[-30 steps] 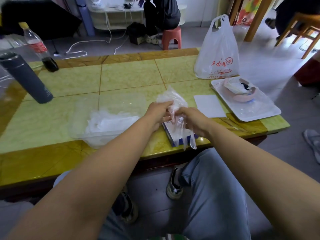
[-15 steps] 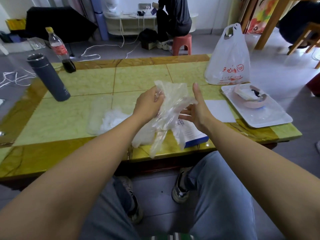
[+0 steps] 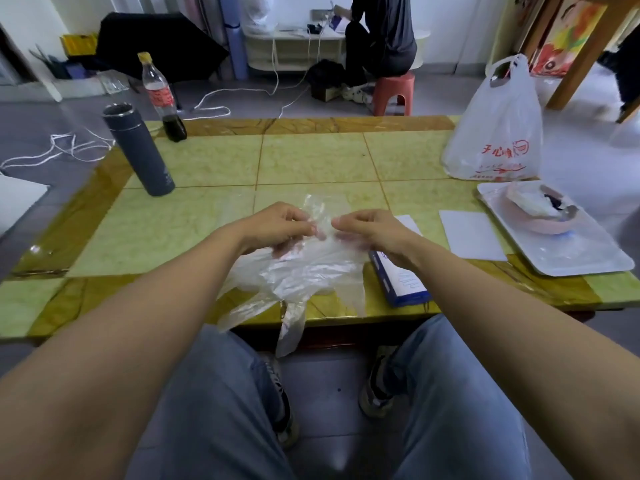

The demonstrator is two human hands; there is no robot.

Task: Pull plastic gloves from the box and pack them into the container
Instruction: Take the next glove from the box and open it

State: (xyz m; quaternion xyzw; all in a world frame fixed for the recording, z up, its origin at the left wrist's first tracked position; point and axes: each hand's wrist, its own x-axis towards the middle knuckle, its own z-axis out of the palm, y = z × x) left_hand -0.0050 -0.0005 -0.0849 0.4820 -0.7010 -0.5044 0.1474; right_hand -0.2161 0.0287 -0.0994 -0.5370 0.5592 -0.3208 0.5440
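A clear plastic glove is spread between both hands above the table's front edge, its fingers hanging down past the edge. My left hand pinches the glove's upper left edge. My right hand pinches its upper right edge. The blue and white glove box lies flat just under my right wrist. The clear container is almost wholly hidden behind my left forearm and the glove; only a faint transparent rim shows around them.
A dark grey flask and a cola bottle stand at the back left. A white plastic bag, a white tray with a pink bowl and a paper sheet are at the right. A person sits on a red stool behind.
The bunched glove has been pulled flat between the hands. My right hand went from an open palm to pinching the glove. The camera tilted up and the hands moved left of the box.
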